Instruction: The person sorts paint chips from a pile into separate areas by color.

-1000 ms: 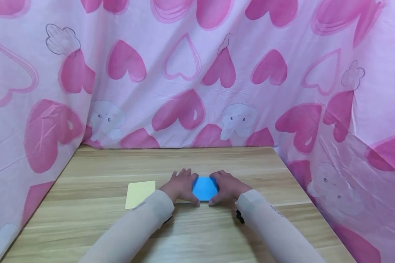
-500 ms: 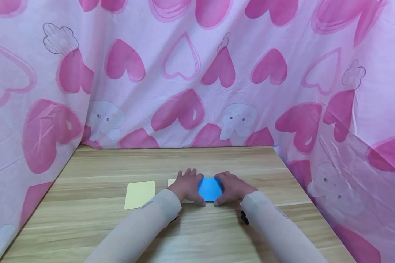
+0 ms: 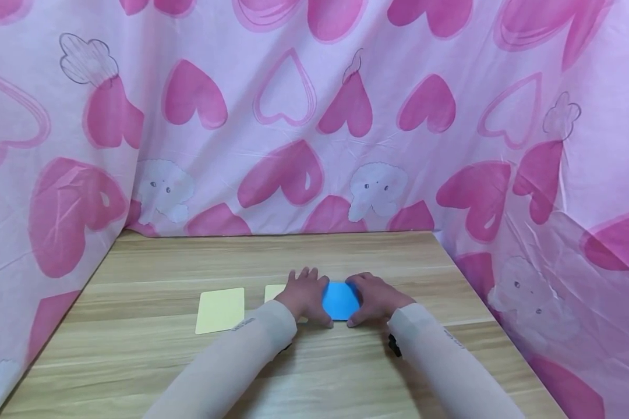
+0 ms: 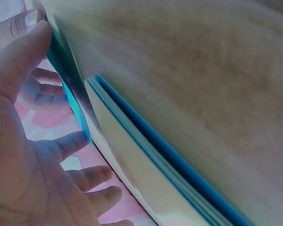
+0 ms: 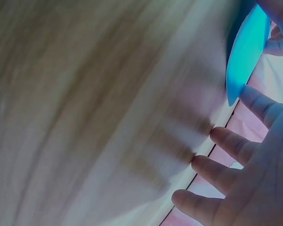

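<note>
A blue card (image 3: 340, 302) lies low over the table between both hands, bowed slightly in the right wrist view. My left hand (image 3: 306, 295) grips its left side, thumb at the near corner and index finger at the far one. On the right side, my right hand (image 3: 378, 297) holds it the same way. The other fingers of both hands are spread, with the right ones touching the tabletop. Partly hidden behind the left hand is a small stack of cards (image 4: 146, 155), pale yellow on top with blue layers along its edge.
A single pale yellow card (image 3: 220, 311) lies flat farther left on the wooden table (image 3: 152, 361). A pink heart-patterned curtain (image 3: 283, 174) hangs along the back and both sides.
Both hands have moved steadily right, carrying the blue card with them. More of the yellow-topped stack shows left of the left hand. The camera has turned slightly.
</note>
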Demonstrator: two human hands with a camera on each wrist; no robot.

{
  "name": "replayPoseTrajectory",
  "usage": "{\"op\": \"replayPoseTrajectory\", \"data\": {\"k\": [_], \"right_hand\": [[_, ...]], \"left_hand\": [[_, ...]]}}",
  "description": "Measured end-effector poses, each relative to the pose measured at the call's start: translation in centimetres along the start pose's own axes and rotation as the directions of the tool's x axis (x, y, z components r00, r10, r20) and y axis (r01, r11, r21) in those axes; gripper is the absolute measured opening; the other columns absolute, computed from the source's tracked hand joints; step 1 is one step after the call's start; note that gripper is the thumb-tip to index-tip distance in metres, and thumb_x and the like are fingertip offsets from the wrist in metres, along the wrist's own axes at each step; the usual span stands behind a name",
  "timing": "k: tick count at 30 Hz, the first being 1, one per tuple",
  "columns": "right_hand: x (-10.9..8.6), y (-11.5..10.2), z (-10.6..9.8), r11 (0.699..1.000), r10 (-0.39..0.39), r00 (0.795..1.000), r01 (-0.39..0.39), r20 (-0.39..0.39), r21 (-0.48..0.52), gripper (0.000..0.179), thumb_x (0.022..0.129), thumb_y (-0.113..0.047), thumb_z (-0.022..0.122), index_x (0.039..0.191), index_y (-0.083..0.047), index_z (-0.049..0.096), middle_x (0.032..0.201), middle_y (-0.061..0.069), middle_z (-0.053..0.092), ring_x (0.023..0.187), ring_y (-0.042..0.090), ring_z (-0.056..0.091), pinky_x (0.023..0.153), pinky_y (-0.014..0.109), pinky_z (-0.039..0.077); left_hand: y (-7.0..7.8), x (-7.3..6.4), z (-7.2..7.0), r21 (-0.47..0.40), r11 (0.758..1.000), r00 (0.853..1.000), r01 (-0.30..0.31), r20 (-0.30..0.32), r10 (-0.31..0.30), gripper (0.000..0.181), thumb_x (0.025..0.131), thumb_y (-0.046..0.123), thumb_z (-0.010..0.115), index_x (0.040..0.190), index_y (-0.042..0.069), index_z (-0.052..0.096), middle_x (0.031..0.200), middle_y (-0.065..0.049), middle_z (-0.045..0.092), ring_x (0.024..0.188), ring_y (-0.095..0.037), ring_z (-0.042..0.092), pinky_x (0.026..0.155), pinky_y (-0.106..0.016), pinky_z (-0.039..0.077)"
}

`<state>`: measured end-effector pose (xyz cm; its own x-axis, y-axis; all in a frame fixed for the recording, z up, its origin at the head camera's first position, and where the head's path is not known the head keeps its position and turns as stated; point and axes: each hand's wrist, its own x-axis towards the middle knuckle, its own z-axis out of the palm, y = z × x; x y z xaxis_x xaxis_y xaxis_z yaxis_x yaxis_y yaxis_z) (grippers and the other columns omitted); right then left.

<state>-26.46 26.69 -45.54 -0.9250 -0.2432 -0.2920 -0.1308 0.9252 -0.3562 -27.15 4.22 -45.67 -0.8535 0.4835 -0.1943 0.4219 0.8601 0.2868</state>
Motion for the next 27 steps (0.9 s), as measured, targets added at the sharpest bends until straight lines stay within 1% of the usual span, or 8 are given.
{"op": "replayPoseTrajectory", "data": {"k": [8, 16, 22, 27], "right_hand": [[-0.1, 0.6, -0.1, 1.000, 0.026, 1.000, -0.026, -0.001, -0.010, 0.104, 0.063, -0.051, 0.100, 0.152, -0.028, 0.052, 0.154, 0.005, 0.049, 0.136, 0.032, 0.050, 0.103, 0.058, 0.056], [-0.2, 0.6, -0.1, 0.999, 0.024, 1.000, -0.024, 0.001, -0.022, 0.104, 0.062, -0.046, 0.102, 0.152, -0.025, 0.052, 0.154, 0.006, 0.049, 0.134, 0.033, 0.051, 0.103, 0.059, 0.055], [-0.2, 0.5, -0.3, 0.999, 0.036, 0.999, -0.035, 0.004, -0.030, 0.105, 0.063, -0.047, 0.101, 0.153, -0.025, 0.051, 0.155, 0.006, 0.048, 0.135, 0.033, 0.051, 0.106, 0.060, 0.054], [-0.3, 0.5, -0.4, 0.999, 0.040, 0.999, -0.040, 0.009, -0.021, 0.105, 0.064, -0.046, 0.101, 0.153, -0.025, 0.050, 0.155, 0.007, 0.048, 0.135, 0.033, 0.051, 0.107, 0.060, 0.052]], "left_hand": [[0.5, 0.6, 0.5, 0.016, 1.000, 1.000, -0.008, -0.006, 0.008, 0.109, 0.067, 0.066, 0.089, 0.157, 0.020, 0.048, 0.167, -0.016, 0.040, 0.158, -0.041, 0.028, 0.127, -0.067, 0.015], [1.1, 0.4, 0.3, 0.030, 1.000, 1.000, -0.008, 0.005, 0.008, 0.107, 0.068, 0.064, 0.089, 0.157, 0.019, 0.049, 0.165, -0.016, 0.043, 0.157, -0.041, 0.030, 0.127, -0.067, 0.016], [1.2, 0.5, 0.3, 0.034, 0.999, 1.000, 0.000, 0.009, -0.001, 0.108, 0.068, 0.064, 0.089, 0.158, 0.020, 0.048, 0.166, -0.015, 0.042, 0.158, -0.041, 0.029, 0.128, -0.067, 0.015], [1.2, 0.5, 0.3, 0.016, 1.000, 1.000, 0.001, 0.012, -0.001, 0.110, 0.067, 0.065, 0.090, 0.158, 0.021, 0.048, 0.165, -0.014, 0.042, 0.158, -0.040, 0.028, 0.128, -0.067, 0.014]]}}
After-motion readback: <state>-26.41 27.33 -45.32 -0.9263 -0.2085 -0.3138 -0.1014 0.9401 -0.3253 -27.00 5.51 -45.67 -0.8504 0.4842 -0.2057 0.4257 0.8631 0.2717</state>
